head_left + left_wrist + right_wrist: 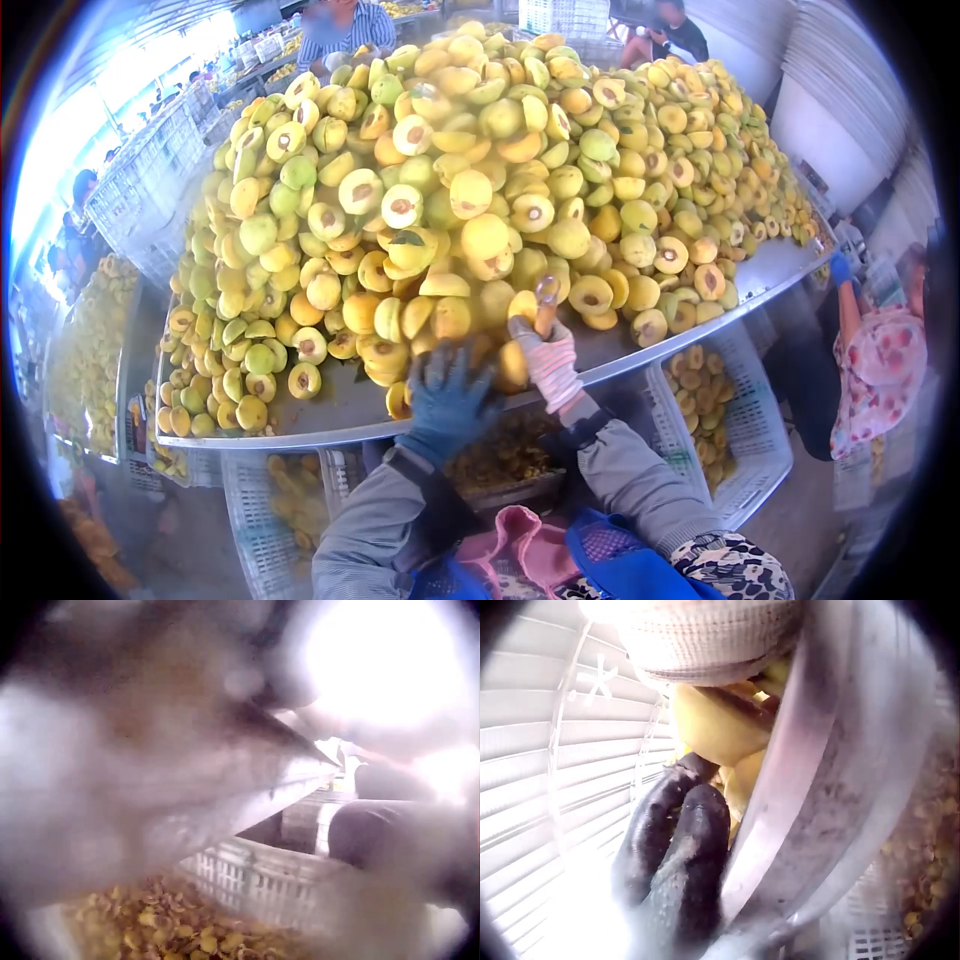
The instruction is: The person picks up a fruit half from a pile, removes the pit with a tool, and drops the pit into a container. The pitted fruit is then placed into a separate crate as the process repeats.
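A large heap of halved yellow-green fruit (470,190) covers a metal table (330,405). The left hand (448,400), in a dark rubber glove, reaches over the front edge with fingers extended against the nearest fruit. Just right of it, the right hand (548,362), in a pale knitted glove, grips a small tool (546,305) with an orange-brown handle and a metal loop on top. In the right wrist view, a yellow fruit piece (716,727) lies below the knitted glove (705,641), close to the dark fingers (694,847). Both hands are out of the left wrist view or too blurred to identify.
Below the table edge stand a left crate (245,500) and a right crate (745,440), both holding fruit pieces. A crate wall (262,881) also shows beside fruit pieces (180,926). A person in pink (880,370) is at the right; two others are behind the heap.
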`<state>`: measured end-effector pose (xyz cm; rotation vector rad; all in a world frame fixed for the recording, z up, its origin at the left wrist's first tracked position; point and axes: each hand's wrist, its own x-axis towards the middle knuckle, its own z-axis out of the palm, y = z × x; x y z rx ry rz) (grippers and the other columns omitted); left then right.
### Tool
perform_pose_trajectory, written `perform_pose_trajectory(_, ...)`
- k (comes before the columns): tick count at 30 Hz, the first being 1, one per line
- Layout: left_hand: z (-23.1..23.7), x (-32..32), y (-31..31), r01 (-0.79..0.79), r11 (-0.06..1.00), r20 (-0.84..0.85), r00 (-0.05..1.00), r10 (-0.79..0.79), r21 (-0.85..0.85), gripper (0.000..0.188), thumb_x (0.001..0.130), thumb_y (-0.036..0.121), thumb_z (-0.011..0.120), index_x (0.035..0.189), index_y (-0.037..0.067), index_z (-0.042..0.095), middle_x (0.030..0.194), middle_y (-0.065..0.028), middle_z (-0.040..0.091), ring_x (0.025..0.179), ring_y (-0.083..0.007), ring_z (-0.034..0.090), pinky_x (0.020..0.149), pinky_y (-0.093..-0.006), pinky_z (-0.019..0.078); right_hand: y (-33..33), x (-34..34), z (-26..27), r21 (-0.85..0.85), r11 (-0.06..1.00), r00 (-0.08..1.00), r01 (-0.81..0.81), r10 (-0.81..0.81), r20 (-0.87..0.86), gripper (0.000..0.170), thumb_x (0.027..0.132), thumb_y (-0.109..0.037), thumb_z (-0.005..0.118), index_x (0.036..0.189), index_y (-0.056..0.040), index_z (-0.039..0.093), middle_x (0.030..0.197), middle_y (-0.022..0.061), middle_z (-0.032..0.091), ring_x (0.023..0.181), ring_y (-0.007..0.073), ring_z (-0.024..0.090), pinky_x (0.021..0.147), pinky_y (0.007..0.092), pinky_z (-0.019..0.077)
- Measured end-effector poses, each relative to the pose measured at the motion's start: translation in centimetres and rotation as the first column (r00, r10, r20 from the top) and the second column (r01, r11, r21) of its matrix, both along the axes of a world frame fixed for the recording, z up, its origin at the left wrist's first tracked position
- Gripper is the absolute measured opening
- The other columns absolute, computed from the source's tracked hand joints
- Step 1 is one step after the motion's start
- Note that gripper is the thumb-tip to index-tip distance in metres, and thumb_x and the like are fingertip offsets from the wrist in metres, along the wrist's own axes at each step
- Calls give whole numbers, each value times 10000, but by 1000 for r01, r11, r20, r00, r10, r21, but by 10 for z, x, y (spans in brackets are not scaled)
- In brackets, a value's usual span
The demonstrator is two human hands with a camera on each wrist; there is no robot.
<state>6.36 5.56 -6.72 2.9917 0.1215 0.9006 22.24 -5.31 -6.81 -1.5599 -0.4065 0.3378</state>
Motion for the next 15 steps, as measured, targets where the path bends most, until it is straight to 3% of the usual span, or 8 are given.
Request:
perform_pose_trajectory(2,-6,-15,19,-85,996,13,996,84,29,550,762,470,716,1243,220,616,1397,-78,464,1317,-422,359,1022,-644,309,15,-16,-7,-64,996,961,63,-44,273,523,876,-225,738,1323,-43,534,957,67,683,838,151,644,748,298,509)
perform_pose_trajectory(6,5,-32,38,-82,996,-8,997,83,34,521,755,400,727,1217,185,621,1374,-66,489,1310,-423,363,1006,-623,319,42,-31,-9,218,975,997,-53,62,-35,436,837,-223,786,1169,-15,594,1058,94,680,950,212,636,853,310,501)
perform_pose_trajectory(7,20,-33,35,-86,995,-28,996,88,52,486,759,362,723,1192,161,631,1369,-92,488,1293,-422,384,1009,-601,326,36,-40,23,165,981,995,-99,98,11,437,830,-219,793,1159,-11,594,1059,95,677,962,215,634,863,297,498)
perform_pose_trajectory(8,20,-32,37,-106,993,-37,993,108,40,479,755,354,722,1182,155,634,1374,-104,482,1290,-423,389,1009,-597,328,41,-47,23,171,976,990,-137,133,36,469,834,-305,777,1186,-52,596,1090,115,668,1002,256,631,882,329,494)
perform_pose_trajectory(10,18,-39,42,-145,989,-64,987,146,20,464,749,338,720,1164,145,640,1383,-127,472,1284,-424,400,1009,-590,332,44,-52,40,-233,954,925,-188,252,286,568,846,-452,715,1271,-108,564,1167,141,634,1089,315,599,920,383,481)
perform_pose_trajectory(12,22,-41,45,-191,982,-102,976,190,0,475,733,318,729,1146,104,635,1464,-178,423,1286,-426,421,1001,-555,358,58,-56,49,-534,830,824,-163,412,388,663,854,-563,634,1365,-161,503,1234,157,592,1151,364,552,955,422,460)
perform_pose_trajectory(13,32,-39,42,-202,979,-109,974,198,-32,477,731,310,739,1138,87,629,1472,-197,422,1279,-424,438,989,-542,375,57,-54,55,-562,791,788,-241,498,363,742,855,-583,621,1415,-129,446,1291,165,569,1201,368,530,990,427,446)
perform_pose_trajectory(15,42,-39,33,-249,963,-135,963,235,-101,529,738,295,756,1185,61,596,1491,-228,407,1273,-427,464,1017,-520,379,51,-45,44,-450,847,798,-284,469,378,709,848,-552,659,1370,-97,506,1341,184,545,1207,356,543,1008,404,443)
